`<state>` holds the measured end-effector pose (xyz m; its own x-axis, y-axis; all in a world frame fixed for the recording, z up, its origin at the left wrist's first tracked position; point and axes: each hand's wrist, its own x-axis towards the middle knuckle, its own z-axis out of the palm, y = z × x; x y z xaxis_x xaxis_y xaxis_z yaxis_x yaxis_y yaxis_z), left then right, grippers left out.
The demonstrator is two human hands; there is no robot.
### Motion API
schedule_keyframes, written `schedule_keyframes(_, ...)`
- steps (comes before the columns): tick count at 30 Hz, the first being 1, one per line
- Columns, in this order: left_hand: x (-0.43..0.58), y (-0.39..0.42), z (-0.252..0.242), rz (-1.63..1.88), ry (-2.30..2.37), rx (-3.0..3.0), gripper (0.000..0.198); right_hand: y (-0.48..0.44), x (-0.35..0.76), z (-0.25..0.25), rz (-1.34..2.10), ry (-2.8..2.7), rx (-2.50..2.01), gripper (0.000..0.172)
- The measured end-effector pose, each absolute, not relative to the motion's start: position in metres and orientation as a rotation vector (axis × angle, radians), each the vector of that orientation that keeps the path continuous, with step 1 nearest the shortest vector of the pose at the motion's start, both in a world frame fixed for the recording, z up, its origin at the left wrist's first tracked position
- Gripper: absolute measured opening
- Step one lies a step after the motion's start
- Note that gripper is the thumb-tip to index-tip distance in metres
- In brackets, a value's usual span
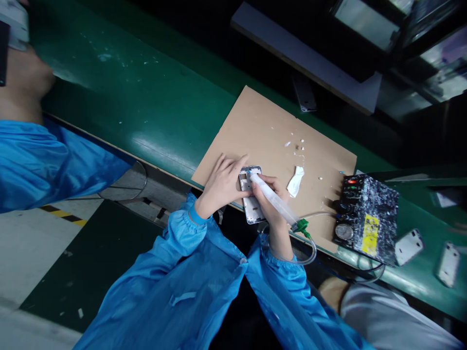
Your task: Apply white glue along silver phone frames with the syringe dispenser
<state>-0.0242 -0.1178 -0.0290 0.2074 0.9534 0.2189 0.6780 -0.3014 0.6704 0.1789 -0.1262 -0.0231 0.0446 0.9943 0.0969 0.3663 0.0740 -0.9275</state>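
A phone frame lies at the front edge of a brown cardboard sheet, partly past that edge. My left hand steadies it from the left, with the thumb along its near side and a finger by its top end. My right hand is closed around a translucent dispensing syringe, held tilted. The syringe's tip points down at the upper part of the frame; whether it touches cannot be made out. A green cap and a clear hose are at the syringe's back end.
A crumpled white wipe and small white crumbs lie on the cardboard. Right of it stands a black, paint-spattered controller box with a gauge. Phone frames lie beyond it. A co-worker's blue sleeve is at the left.
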Motion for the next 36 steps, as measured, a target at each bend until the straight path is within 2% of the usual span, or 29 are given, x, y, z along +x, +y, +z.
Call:
schedule_keyframes(11, -0.0249, -0.1181, -0.0268, 0.833, 1.516, 2.069, 0.108, -0.1261, 0.1802, -0.0258, 0.926, -1.439, -1.459, 0.054)
schedule_keyframes(23, -0.0241, -0.1174, -0.03, 0.822, 1.531, 2.097, 0.11, -0.1258, 0.1796, -0.0245, 0.917, -1.435, -1.439, 0.048)
schedule_keyframes(36, -0.0238, -0.1181, -0.0313, 0.846, 1.527, 2.102, 0.109, -0.1258, 0.1801, -0.0243, 0.89, -1.45, -1.435, 0.052)
